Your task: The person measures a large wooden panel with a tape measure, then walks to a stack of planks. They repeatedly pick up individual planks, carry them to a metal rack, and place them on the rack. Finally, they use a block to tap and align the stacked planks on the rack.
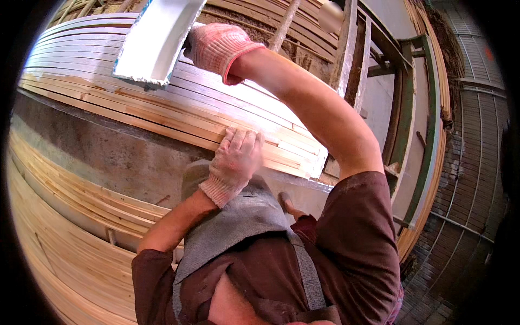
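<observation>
My right hand (219, 51), in a red-stained knit glove, reaches out far and is closed at the right side of a long white trough (154, 46). A small dark part shows at its grip; the fingertips are hidden. The trough has a rough, crusted rim with bits of blue, and it is over a row of wooden strips laid side by side (206, 92). The far strips are coated white, while the nearer ones show bare wood. My left hand (235, 160), also gloved, lies with its fingers stretched over the near edge of the bare strips.
Long bare wooden strips (70, 233) are stacked at the lower left, beyond a grey, stained surface (108, 146). Green-and-brown frames (409, 135) stand at the right, beside a floor with a wire grid (466, 162). More timber (260, 24) lies behind the row, with a pole (284, 24) across it.
</observation>
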Demonstrator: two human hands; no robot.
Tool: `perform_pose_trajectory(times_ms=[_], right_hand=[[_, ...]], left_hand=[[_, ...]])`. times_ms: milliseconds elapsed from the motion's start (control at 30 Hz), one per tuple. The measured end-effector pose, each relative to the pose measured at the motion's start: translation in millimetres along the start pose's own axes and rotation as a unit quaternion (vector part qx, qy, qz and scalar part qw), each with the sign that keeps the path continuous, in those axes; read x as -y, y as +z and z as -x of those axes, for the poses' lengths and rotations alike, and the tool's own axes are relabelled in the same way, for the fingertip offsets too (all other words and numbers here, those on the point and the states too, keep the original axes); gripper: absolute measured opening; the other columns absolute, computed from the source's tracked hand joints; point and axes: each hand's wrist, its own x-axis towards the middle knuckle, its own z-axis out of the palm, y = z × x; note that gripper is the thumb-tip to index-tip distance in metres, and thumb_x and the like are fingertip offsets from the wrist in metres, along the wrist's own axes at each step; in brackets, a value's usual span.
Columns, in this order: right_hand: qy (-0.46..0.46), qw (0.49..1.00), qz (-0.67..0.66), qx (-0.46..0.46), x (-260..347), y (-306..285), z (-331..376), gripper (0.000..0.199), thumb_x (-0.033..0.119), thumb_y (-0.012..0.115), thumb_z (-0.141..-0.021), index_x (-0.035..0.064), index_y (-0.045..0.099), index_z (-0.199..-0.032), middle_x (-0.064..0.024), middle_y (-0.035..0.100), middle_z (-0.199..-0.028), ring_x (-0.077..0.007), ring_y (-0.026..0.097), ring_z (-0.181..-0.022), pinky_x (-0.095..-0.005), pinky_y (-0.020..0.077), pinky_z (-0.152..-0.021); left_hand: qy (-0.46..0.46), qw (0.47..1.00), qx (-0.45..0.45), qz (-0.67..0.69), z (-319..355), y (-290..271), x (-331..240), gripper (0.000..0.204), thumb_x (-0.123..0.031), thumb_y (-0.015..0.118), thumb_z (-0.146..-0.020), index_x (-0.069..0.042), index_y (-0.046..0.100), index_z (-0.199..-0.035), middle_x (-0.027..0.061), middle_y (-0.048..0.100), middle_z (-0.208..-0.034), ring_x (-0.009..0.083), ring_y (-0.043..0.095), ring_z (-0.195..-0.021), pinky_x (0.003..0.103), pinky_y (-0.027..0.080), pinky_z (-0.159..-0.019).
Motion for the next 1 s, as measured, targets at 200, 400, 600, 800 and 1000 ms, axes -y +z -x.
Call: perform_pose_trajectory(times_ms=[200, 400, 600, 800, 1000], right_hand=[[-0.007, 1.000, -0.006, -0.002, 1, -3, -4, 0.036, 0.033, 0.057, -0.098, -0.0008, 0.070, -0.105, -0.0216, 0.072, -0.090, -0.0343, 0.073, -0.086, -0.0440, 0.0591, -0.073], [-0.109, 0.939, 0.321, 0.063, -51, 8, 74, 0.025, 0.018, 0.053, -0.102, 0.0063, 0.066, -0.120, -0.0074, 0.069, -0.105, -0.0218, 0.068, -0.096, -0.0345, 0.0568, -0.092], [0.003, 0.998, 0.009, 0.056, -210, 92, 283, 0.043, 0.017, 0.047, -0.100, 0.0084, 0.056, -0.141, -0.0123, 0.061, -0.140, -0.0243, 0.056, -0.131, -0.0369, 0.0435, -0.111], [0.065, 0.943, 0.316, 0.083, -257, 82, 419, 0.041, 0.033, 0.063, -0.089, 0.0143, 0.070, -0.126, -0.0093, 0.074, -0.116, -0.0214, 0.073, -0.100, -0.0401, 0.0594, -0.073], [0.118, 0.991, -0.057, 0.021, -305, 55, 444, 0.044, 0.025, 0.053, -0.094, 0.0112, 0.063, -0.135, -0.0076, 0.067, -0.131, -0.0223, 0.065, -0.116, -0.0396, 0.0508, -0.093]], left_hand=[[0.001, 0.997, -0.077, 0.026, 3, 0, 3, 0.064, -0.031, 0.074, -0.081, -0.002, 0.058, -0.135, 0.0109, 0.058, -0.120, 0.0287, 0.055, -0.117, 0.049, 0.042, -0.111], [-0.058, 0.995, -0.063, 0.046, 20, -22, -27, 0.062, -0.033, 0.075, -0.080, 0.000, 0.058, -0.129, 0.0134, 0.059, -0.122, 0.0324, 0.055, -0.120, 0.049, 0.041, -0.111], [-0.115, 0.983, -0.064, 0.125, 68, -49, -48, 0.053, -0.029, 0.078, -0.080, 0.002, 0.065, -0.120, 0.0174, 0.070, -0.109, 0.0351, 0.066, -0.107, 0.049, 0.049, -0.103], [-0.204, 0.950, -0.201, 0.127, 111, -8, -37, 0.033, -0.023, 0.072, -0.089, -0.001, 0.069, -0.115, 0.0167, 0.072, -0.101, 0.0342, 0.069, -0.089, 0.041, 0.056, -0.078], [-0.481, 0.824, 0.023, 0.298, 206, 70, -3, 0.034, -0.030, 0.058, -0.096, -0.004, 0.069, -0.114, 0.0215, 0.072, -0.105, 0.0437, 0.067, -0.095, 0.046, 0.053, -0.081]])
